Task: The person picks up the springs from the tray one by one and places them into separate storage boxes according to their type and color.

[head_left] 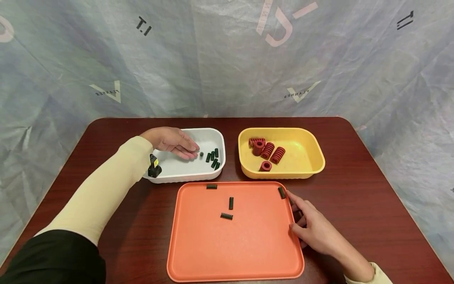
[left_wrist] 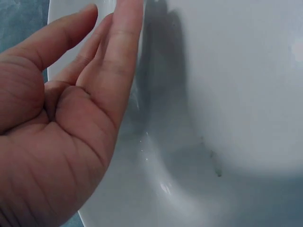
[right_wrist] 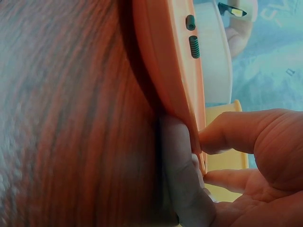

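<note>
My left hand [head_left: 179, 144] reaches into the white bin [head_left: 170, 173], its fingers nearly straight and the palm holding nothing. Just past its fingertips is one small dark green spring [head_left: 201, 154]; several more green springs [head_left: 213, 156] lie at the bin's right end. In the left wrist view the left hand [left_wrist: 90, 94] hangs beside the bin's white wall. My right hand [head_left: 315, 225] grips the right rim of the orange tray [head_left: 262, 244], some fingers beneath the edge. On the tray several green springs [head_left: 231, 203] lie scattered, one of them [head_left: 281, 192] close to the right fingertips.
A yellow bin [head_left: 301, 154] with several thick red springs [head_left: 267, 150] stands to the right of the white bin, behind the tray. A black device with a yellow label [head_left: 154, 165] sits at the left wrist. Printed sheeting [head_left: 227, 59] hangs behind the dark wooden table [head_left: 354, 189].
</note>
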